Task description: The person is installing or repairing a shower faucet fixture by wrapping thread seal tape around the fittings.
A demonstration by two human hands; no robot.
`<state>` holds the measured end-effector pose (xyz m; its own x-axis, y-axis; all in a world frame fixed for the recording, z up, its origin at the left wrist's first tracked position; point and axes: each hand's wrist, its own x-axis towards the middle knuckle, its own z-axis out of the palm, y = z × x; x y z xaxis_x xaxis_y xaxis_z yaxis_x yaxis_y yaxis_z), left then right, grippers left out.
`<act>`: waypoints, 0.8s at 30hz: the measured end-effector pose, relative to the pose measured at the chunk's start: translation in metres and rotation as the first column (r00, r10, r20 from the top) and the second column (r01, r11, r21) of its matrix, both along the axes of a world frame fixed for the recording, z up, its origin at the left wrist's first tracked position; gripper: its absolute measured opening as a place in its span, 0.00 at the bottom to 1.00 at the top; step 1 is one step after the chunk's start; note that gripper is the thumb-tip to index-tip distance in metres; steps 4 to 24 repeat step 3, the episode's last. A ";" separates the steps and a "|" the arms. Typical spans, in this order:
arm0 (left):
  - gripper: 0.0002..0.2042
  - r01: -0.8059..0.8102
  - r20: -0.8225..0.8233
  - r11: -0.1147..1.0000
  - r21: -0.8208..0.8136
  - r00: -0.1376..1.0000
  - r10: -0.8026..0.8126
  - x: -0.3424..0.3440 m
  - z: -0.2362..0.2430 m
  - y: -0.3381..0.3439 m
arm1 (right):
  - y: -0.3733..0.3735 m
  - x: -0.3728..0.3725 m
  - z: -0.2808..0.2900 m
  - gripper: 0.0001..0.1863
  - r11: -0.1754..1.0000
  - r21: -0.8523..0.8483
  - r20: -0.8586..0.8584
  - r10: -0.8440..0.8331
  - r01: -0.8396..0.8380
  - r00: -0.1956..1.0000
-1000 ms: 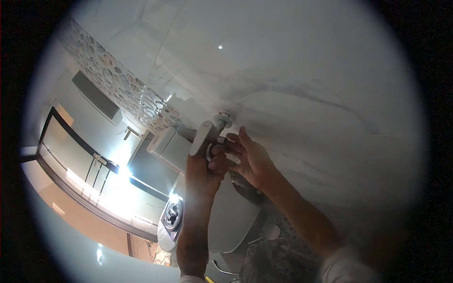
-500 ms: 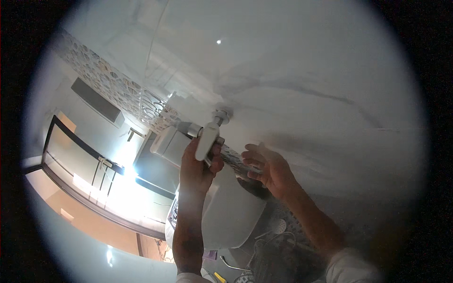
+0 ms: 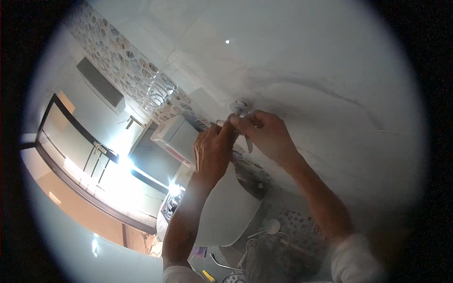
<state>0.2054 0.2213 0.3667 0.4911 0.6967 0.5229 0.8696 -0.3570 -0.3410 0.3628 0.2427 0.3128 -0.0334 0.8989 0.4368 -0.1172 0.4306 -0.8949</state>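
Note:
A metal tap (image 3: 249, 143) with a flat lever is at the pale wall, mostly hidden behind my fingers. My left hand (image 3: 213, 153) is closed round its body from the left, back of the hand toward me. From the right, my right hand (image 3: 272, 139) pinches at the same spot, its thumb and fingertips meeting my left fingers. Just above them, a round wall flange (image 3: 239, 106) sticks out of the wall at the tap's inlet. Whether the tap is seated in it cannot be made out.
A large white, smooth-sided fixture (image 3: 224, 210) stands below my hands, with a white tank (image 3: 174, 137) to the left. Lower down lie a round white shower head (image 3: 273, 226), a curved metal pipe (image 3: 221, 264) and a yellow-handled tool (image 3: 208, 276). Patterned tile (image 3: 115, 45) bands the wall.
My right hand, apart and with fingers spread before, has come left and up onto the tap. My left hand has shifted up toward the wall flange and turned, and the lever now points down.

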 end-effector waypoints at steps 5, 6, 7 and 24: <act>0.26 0.012 0.050 0.997 -0.070 0.999 -0.009 -0.003 0.009 -0.003 | 0.013 -0.004 0.003 0.26 0.960 -0.151 -0.015 0.235 -0.235 0.972; 0.26 0.012 0.050 0.997 -0.070 0.999 -0.009 -0.003 0.009 -0.003 | 0.013 -0.004 0.003 0.26 0.960 -0.151 -0.015 0.235 -0.235 0.972; 0.26 0.012 0.050 0.997 -0.070 0.999 -0.009 -0.003 0.009 -0.003 | 0.013 -0.004 0.003 0.26 0.960 -0.151 -0.015 0.235 -0.235 0.972; 0.26 0.012 0.050 0.997 -0.070 0.999 -0.009 -0.003 0.009 -0.003 | 0.013 -0.004 0.003 0.26 0.960 -0.151 -0.015 0.235 -0.235 0.972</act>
